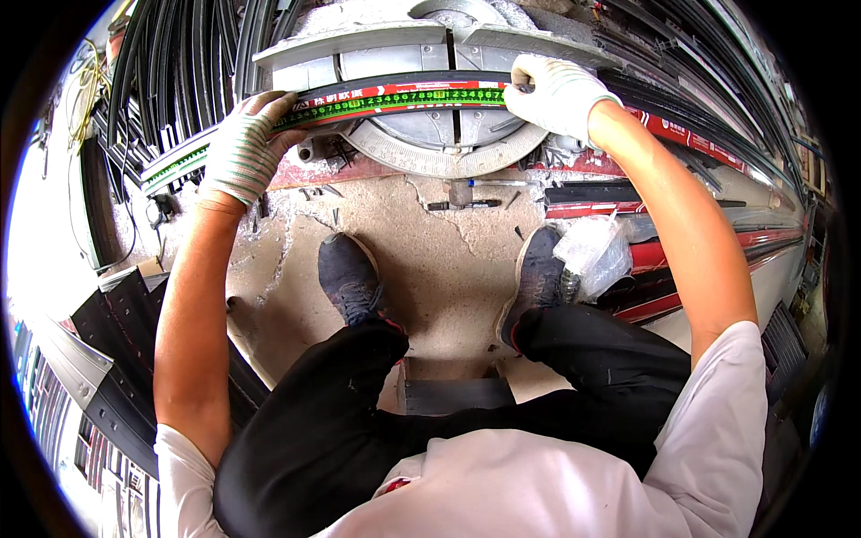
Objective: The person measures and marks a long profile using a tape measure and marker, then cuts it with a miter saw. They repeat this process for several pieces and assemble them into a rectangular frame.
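A round-scaled metal saw table (pixel 430 161) lies in front of me, with a long black profile (pixel 404 81) carrying red film across it. Along the profile's near side runs a green tape measure blade (pixel 395 103) with black markings. My left hand (pixel 251 148), in a white striped glove, is closed round the blade and the profile's edge; the blade carries on beyond it to the left. My gloved right hand (pixel 560 94) is closed in a pinch at the blade's right end, against the profile. Its fingers partly hide what lies under them.
Bundles of black profiles (pixel 170 72) stand at the far left; more red-filmed lengths (pixel 691 134) lie at the right. A marker (pixel 464 204) and a blue pen (pixel 493 183) rest before the saw. Crumpled clear plastic (pixel 596 255) sits beside my right shoe (pixel 538 278). Dark panels (pixel 117 332) lean at left.
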A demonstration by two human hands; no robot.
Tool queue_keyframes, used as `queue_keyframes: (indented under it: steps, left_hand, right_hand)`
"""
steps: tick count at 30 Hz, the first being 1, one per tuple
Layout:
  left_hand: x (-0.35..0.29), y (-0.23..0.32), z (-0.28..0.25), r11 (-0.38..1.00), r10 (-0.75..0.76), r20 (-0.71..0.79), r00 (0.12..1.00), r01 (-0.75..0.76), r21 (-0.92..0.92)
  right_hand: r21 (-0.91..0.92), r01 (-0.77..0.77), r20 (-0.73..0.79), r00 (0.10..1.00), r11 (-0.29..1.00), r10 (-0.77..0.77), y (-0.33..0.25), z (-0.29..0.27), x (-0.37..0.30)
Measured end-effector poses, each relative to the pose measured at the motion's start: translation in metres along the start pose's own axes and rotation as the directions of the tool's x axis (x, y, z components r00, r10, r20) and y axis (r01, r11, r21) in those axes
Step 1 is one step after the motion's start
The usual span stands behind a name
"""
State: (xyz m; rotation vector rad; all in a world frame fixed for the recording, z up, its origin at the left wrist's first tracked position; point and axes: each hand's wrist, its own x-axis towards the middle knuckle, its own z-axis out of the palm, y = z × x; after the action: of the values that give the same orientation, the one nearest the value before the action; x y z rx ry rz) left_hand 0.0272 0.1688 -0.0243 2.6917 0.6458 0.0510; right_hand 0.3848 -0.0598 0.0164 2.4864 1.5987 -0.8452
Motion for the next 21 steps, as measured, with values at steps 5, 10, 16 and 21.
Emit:
queue_keyframes:
  steps: [5, 10, 16, 21]
  left_hand:
    - [0.001, 0.001, -0.002, 1.0, -0.012, 0.032, 0.999, 0.012, 0.01]
    - [0.002, 0.0, -0.004, 1.0, -0.008, 0.054, 0.999, 0.007, 0.02]
    - [0.005, 0.002, -0.008, 0.999, 0.001, 0.093, 0.996, -0.006, 0.052]
    - [0.01, 0.005, -0.013, 0.995, -0.008, 0.161, 0.987, -0.009, 0.101]
  right_hand:
    - [-0.105, -0.032, 0.035, 0.999, 0.994, 0.036, -0.009, 0.002, 0.006]
    - [-0.123, -0.082, 0.106, 0.99, 0.989, 0.095, -0.024, -0.01, 0.003]
    - [-0.165, -0.104, 0.132, 0.983, 0.981, 0.127, -0.024, -0.006, 0.009]
    - [-0.181, -0.097, 0.176, 0.976, 0.979, 0.129, -0.027, -0.01, 0.012]
